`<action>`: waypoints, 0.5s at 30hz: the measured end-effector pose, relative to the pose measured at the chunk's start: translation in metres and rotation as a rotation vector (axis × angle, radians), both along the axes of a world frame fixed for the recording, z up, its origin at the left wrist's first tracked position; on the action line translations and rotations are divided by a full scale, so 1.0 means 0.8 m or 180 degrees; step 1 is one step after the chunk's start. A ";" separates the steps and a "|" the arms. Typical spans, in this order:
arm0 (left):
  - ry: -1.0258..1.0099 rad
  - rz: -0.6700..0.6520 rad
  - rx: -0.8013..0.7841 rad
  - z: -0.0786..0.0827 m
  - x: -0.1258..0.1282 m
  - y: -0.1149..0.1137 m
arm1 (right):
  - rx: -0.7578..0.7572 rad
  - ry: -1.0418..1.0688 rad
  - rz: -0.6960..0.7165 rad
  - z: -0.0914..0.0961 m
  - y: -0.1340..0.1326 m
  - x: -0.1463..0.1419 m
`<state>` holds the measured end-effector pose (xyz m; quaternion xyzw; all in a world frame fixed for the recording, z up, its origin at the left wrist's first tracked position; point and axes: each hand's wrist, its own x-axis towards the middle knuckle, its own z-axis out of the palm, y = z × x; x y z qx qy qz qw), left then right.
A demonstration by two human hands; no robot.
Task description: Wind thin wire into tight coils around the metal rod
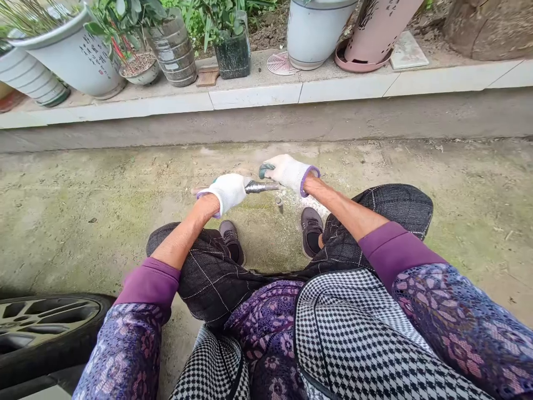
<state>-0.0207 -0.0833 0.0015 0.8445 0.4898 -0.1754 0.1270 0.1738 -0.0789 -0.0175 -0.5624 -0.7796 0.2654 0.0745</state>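
Note:
My left hand, in a white work glove with a purple cuff, is wrapped round a stick-like tool. The tool's silvery wrapped part and brownish end stick out to the right, while a pale piece shows left of the glove. Just above that right end is my right hand, in a matching glove with dark green fingertips. Its fingers are curled in, and whatever they may hold is hidden. Below the tool's end, a short, narrow cylinder is on the concrete, with whitish bits scattered around it.
Ahead runs a low tiled ledge bearing several plant pots, among them a white pot and a pink planter. A car wheel is close at lower left. My shoes stand either side of the work spot.

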 end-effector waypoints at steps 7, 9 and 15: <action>-0.0377 0.0371 0.0238 0.005 -0.013 0.008 | -0.0702 0.1006 -0.0444 -0.007 -0.011 -0.022; -0.0578 0.0549 0.0335 0.005 -0.013 0.014 | -0.0659 0.1039 -0.0382 -0.009 -0.016 -0.027; -0.0173 0.0723 0.0518 0.004 -0.001 0.032 | -0.0247 0.0527 0.0000 -0.009 -0.023 -0.031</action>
